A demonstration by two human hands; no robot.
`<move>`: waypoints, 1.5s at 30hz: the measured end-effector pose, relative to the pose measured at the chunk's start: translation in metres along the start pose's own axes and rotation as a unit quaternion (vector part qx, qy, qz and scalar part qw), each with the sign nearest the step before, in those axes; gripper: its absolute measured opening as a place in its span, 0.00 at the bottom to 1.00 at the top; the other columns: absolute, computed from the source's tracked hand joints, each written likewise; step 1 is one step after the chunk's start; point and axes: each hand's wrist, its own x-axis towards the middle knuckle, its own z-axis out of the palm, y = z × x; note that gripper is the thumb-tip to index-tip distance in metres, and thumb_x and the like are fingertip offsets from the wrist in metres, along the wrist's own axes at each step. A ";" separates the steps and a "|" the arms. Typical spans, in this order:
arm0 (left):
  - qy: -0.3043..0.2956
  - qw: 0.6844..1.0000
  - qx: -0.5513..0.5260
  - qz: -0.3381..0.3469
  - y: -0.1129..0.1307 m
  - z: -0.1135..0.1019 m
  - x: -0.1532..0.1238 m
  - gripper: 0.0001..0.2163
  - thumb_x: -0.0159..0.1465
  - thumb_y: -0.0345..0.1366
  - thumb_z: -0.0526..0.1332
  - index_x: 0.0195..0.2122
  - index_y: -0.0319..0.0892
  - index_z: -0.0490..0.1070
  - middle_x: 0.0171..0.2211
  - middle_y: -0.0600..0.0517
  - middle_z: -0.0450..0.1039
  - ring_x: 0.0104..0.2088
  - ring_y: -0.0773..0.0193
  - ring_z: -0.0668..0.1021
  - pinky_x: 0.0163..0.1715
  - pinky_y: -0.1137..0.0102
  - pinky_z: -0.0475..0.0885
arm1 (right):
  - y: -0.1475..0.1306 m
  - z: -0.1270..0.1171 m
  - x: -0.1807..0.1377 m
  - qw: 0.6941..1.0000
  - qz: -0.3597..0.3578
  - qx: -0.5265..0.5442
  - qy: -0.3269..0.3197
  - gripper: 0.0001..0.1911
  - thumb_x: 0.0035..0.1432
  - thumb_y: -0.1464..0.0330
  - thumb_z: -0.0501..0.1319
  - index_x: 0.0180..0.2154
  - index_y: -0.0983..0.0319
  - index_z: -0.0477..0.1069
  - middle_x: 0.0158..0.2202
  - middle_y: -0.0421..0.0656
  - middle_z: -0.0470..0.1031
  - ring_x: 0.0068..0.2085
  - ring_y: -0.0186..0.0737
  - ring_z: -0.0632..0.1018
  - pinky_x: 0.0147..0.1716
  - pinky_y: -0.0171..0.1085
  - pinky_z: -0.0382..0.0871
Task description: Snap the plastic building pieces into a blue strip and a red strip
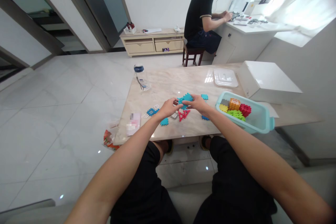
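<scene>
Between my two hands, just over the table, are light-blue interlocking building tiles [187, 98] with notched edges. My left hand [171, 107] grips them from the left, thumb and fingers closed. From the right, my right hand [197, 104] pinches the same tiles. Below and around lie red triangular pieces [183, 114], a grey-white window-like piece [174, 115] and a single light-blue tile [164, 121]. Farther left rest a darker blue tile [151, 112] and white frame pieces [156, 107]. Right of my hands are another light-blue tile [204, 96] and a partly covered blue tile [205, 117].
A pale-blue bin [258, 126] holds grouped tiles at the right. Behind it are a clear lid [225, 77] and a white box [273, 77]. A bottle [141, 78] and a pink packet [133, 124] stand left. Another person [201, 10] sits at a far desk.
</scene>
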 end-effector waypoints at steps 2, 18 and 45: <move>-0.010 0.996 -0.087 -0.005 0.001 0.001 0.002 0.14 0.66 0.41 0.71 0.47 0.37 0.77 0.37 0.46 0.83 0.33 0.61 0.84 0.34 0.70 0.77 | -0.003 0.005 -0.001 0.999 0.008 0.027 -0.018 0.28 0.43 0.53 0.83 0.38 0.63 0.77 0.35 0.42 0.82 0.36 0.37 0.81 0.38 0.37 0.83; -0.026 0.976 -0.208 -0.060 0.013 -0.004 -0.005 0.23 0.58 0.53 0.78 0.39 0.36 0.80 0.32 0.44 0.85 0.33 0.58 0.86 0.35 0.70 0.79 | 0.000 0.000 -0.002 0.967 -0.135 -0.202 -0.080 0.26 0.61 0.46 0.70 0.41 0.63 0.78 0.34 0.41 0.80 0.36 0.38 0.78 0.38 0.36 0.76; -0.177 0.904 -0.379 -0.088 0.027 -0.014 -0.015 0.28 0.58 0.60 0.76 0.46 0.41 0.82 0.35 0.50 0.80 0.36 0.64 0.80 0.49 0.65 0.76 | -0.037 0.019 -0.039 0.928 -0.267 -0.256 -0.038 0.29 0.62 0.51 0.71 0.58 0.59 0.75 0.49 0.46 0.84 0.47 0.48 0.82 0.49 0.44 0.81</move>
